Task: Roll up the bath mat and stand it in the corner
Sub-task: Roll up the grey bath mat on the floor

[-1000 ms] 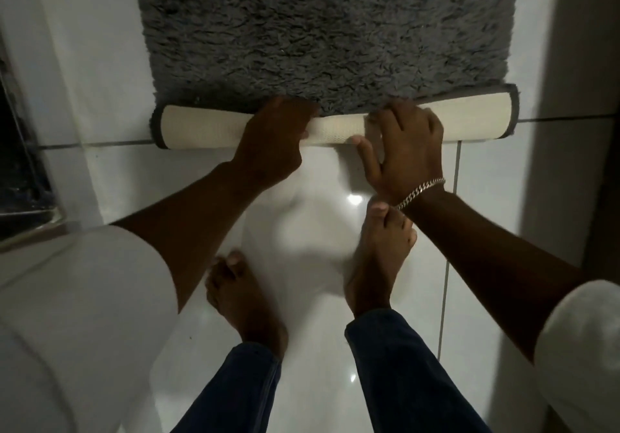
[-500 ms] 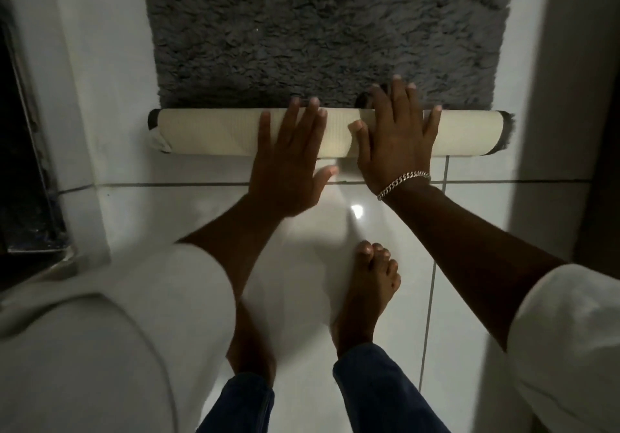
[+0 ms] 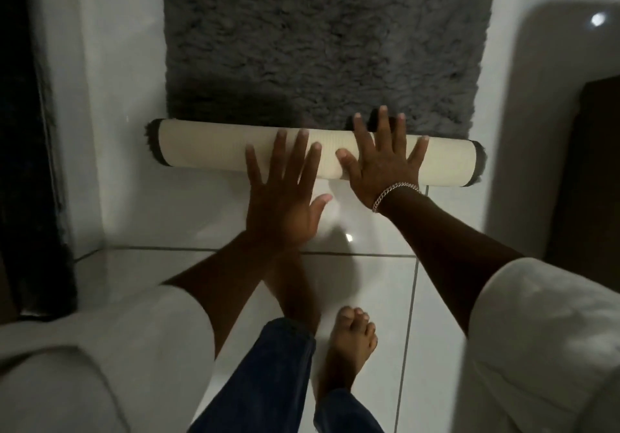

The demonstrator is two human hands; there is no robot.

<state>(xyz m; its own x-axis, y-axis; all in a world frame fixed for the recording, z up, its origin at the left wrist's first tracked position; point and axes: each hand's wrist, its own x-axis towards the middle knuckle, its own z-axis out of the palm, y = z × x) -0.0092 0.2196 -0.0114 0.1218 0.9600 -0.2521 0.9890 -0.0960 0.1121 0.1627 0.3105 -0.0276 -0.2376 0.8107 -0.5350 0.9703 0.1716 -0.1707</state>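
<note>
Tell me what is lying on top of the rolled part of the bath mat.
Both open hands: the left hand lays its fingers on the cream roll, the right hand lies flat across it. The roll's surface beneath them is covered.

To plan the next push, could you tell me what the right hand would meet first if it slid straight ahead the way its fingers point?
The right hand lies flat on the rolled part; straight ahead, its fingertips meet the unrolled grey pile.
</note>
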